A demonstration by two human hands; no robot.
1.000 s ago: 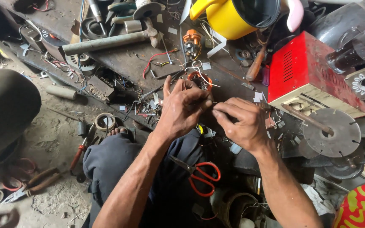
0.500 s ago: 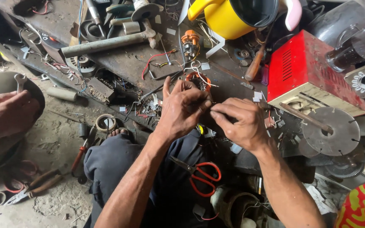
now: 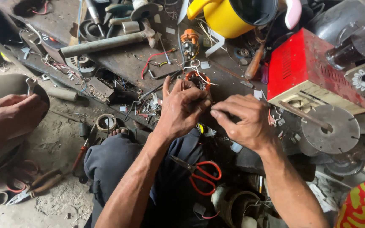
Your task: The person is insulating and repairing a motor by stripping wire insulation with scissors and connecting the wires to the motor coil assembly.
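Left hand grips orange motor coil; right hand pinches its wire

Coil under my left hand: copper wire, glossy, in orange plastic. My right hand is dusty, matt. Scissors on my lap: red glossy plastic handles, dull steel blades. Trousers: dark cloth, matt. Box: red painted metal, ribbed, scuffed. Jug: yellow plastic, glossy. Disc: grey metal, matt. Pipe: dull, rough metal. Bench: dark, grimy.
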